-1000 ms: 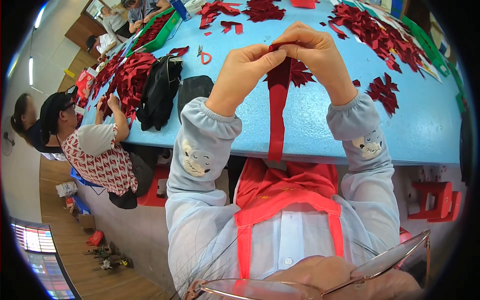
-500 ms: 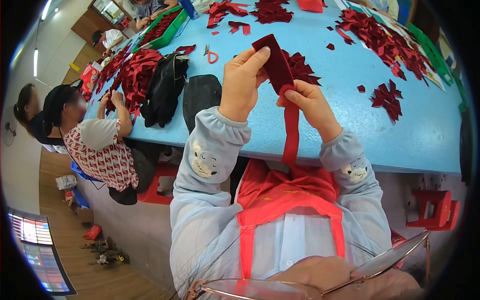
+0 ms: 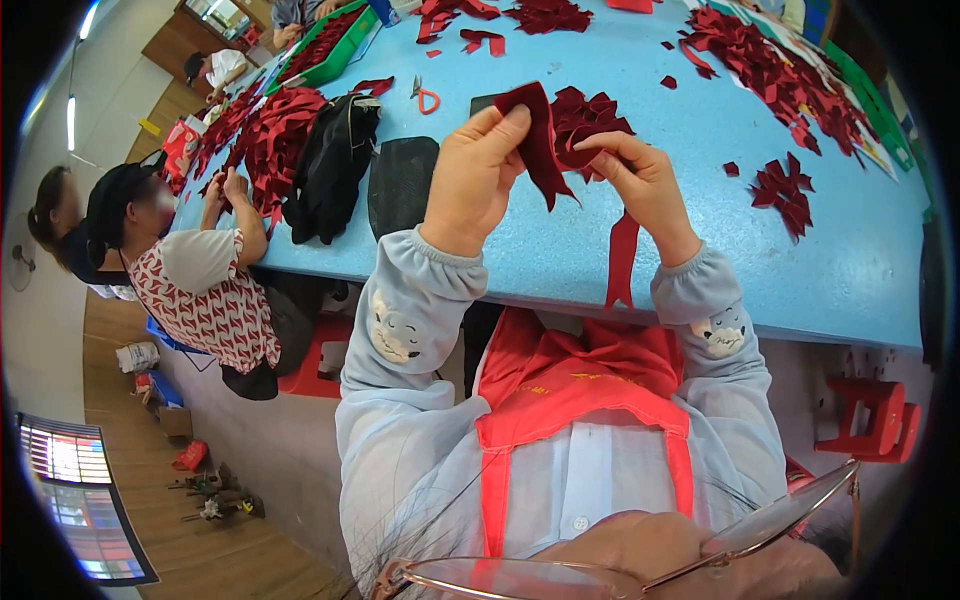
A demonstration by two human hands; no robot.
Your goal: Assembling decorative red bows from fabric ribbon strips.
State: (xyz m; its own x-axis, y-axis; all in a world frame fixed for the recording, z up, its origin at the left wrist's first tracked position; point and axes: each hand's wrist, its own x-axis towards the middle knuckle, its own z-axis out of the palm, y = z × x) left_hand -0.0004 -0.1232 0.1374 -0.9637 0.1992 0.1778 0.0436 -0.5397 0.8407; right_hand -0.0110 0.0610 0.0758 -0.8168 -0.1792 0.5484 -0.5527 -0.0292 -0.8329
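Above the near edge of the table, both my hands hold a dark red velvet ribbon point(image 3: 540, 150). My left hand point(image 3: 468, 185) pinches it between thumb and fingers, with a notched end hanging down beside the thumb. My right hand point(image 3: 645, 185) is closed on another stretch of the same ribbon, and a forked tail point(image 3: 622, 262) drops below that hand. Between the hands the ribbon curves in a fold. Just behind them lies a small heap of dark red ribbon bows point(image 3: 585, 112), partly hidden by my fingers and the ribbon.
Orange-handled scissors point(image 3: 426, 98), a black pad point(image 3: 402, 185) and a black bag point(image 3: 332, 165) lie left on the blue table point(image 3: 720, 265). Larger piles of red bows point(image 3: 765, 85) lie far right and left point(image 3: 275, 145). A co-worker point(image 3: 195, 270) sits at the left.
The ribbon, stretched nearly flat between my hands before, is now bent into a fold with a notched end hanging. My right hand has moved slightly right and up, its tail shifting right.
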